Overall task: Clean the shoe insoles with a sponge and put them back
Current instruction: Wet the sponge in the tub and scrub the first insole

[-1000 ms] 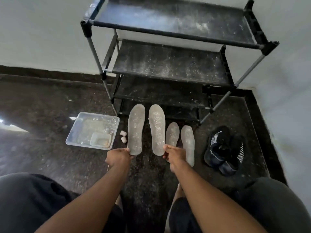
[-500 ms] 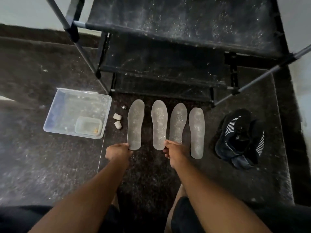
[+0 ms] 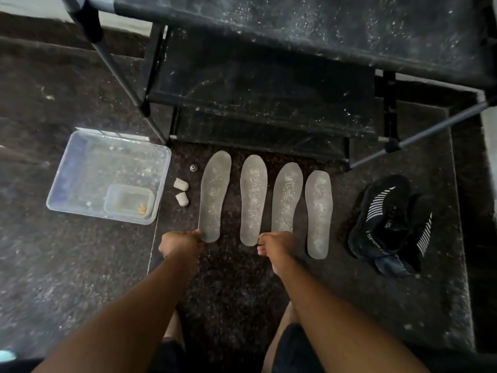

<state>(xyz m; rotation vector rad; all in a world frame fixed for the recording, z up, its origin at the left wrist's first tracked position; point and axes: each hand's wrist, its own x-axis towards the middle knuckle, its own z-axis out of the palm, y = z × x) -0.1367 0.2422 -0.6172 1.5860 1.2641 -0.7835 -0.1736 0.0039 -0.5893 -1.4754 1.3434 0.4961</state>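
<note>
Left hand [image 3: 180, 242] pinches first insole [image 3: 214, 196] heel, right hand [image 3: 275, 242] grips second insole [image 3: 252, 199]; grit could scatter toward shoes [image 3: 390, 224] at 3 o'clock if flicked.

We now see four insoles lying flat in one row on the floor, where a second ago the two left ones stand raised in our hands, above the two shorter-looking ones. The first insole [image 3: 214, 196] now rests heel-down at our left hand [image 3: 179, 243], and the second insole [image 3: 253, 199] ends at our right hand [image 3: 274, 244]. Both hands sit lower and closer to the floor than before. The third insole [image 3: 286, 197] shows far more of its length now, only its heel hidden behind our right hand. Our view tips further down, so the rack fills the top.
</note>
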